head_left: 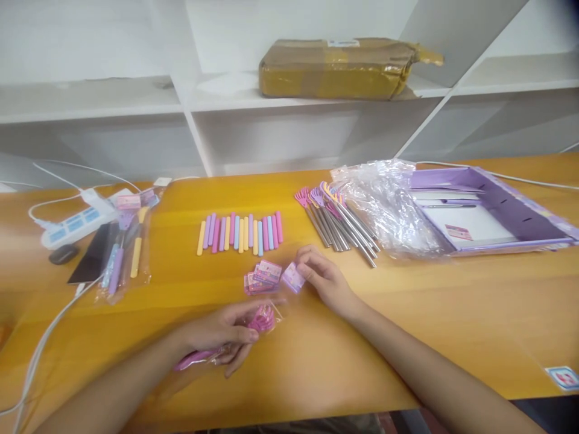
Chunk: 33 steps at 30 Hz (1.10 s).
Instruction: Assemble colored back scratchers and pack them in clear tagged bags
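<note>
My left hand (226, 334) is closed around a pink back scratcher (262, 318) in a clear plastic sleeve; its clawed head shows past my thumb and its pink handle sticks out behind the palm. My right hand (326, 280) pinches a small pink and purple card (293, 278) between thumb and fingers. Just left of that card lies a loose pile of similar cards (266, 274). Farther back, a row of yellow, purple, pink and blue handles (239, 233) lies side by side. Metal rods with coloured claw heads (337, 220) are heaped to their right.
Clear plastic bags (393, 208) lie beside an open purple box (493, 232) at the right. On the left are bagged back scratchers (118, 256), a phone (93, 256), a power strip (75, 226) and cables. A taped parcel (335, 69) rests on the shelf.
</note>
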### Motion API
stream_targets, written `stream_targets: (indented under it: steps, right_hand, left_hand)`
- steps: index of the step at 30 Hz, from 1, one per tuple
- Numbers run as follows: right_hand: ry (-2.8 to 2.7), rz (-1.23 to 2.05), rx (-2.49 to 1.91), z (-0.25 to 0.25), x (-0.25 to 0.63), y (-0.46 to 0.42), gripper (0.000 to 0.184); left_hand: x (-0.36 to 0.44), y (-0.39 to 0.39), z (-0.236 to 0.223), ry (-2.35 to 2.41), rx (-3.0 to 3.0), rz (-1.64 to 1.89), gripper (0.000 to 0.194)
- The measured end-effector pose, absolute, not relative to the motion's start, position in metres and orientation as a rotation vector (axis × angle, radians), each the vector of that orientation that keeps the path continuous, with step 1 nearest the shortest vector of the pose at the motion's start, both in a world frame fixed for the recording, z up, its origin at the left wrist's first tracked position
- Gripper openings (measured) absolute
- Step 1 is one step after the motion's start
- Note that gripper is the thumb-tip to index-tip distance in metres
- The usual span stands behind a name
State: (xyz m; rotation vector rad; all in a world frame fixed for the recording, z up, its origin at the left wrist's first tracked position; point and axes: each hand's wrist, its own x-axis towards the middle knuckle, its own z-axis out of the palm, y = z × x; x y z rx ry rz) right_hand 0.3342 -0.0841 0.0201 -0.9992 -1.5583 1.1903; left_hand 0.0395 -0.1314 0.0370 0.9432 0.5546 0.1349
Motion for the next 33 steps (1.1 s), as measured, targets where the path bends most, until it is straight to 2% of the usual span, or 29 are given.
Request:
stream_targets:
  steps: [5,11,14,16,20,22,25,30,33]
  right_hand:
    - [-1.499,1.349,-1.158,0.009,0.321,-0.076,0.047]
    - [-1.862,0.948,-1.114,0.009,0.298,-0.080,0.032]
    - [-1.989,0.859,-1.074,0.016,0.301,-0.087,0.027]
    - [-2.078,0.833,-1.078,0.019,0.305,-0.092,0.038]
    - [-2.220,0.719,-1.186,0.018,0.303,-0.095,0.079]
    - [-2.241,0.665,-1.275,0.013,0.298,-0.095,0.084]
    - [-2.253,0.613,-1.321,0.006,0.294,-0.094,0.076]
    - [-2.215,0.620,-1.276,0.003,0.296,-0.092,0.048]
    - [-2.202,0.632,-1.249,0.003,0.296,-0.092,0.042]
  left_hand:
    - [0.042,-0.131,0.048,0.552,1.035,0.051,0.079]
    - [0.042,-0.132,0.051,0.545,1.092,0.056,0.080]
    - [0.042,-0.133,0.049,0.549,1.103,0.060,0.079]
    - [0.041,-0.133,0.047,0.548,1.117,0.058,0.078]
    - [0.039,-0.133,0.043,0.566,1.152,0.035,0.078]
    - [0.038,-0.133,0.042,0.555,1.155,0.026,0.080]
    - [0.039,-0.133,0.042,0.532,1.165,0.018,0.081]
    - [0.040,-0.132,0.044,0.539,1.140,0.019,0.078]
    - [0.040,-0.131,0.043,0.533,1.088,0.041,0.077]
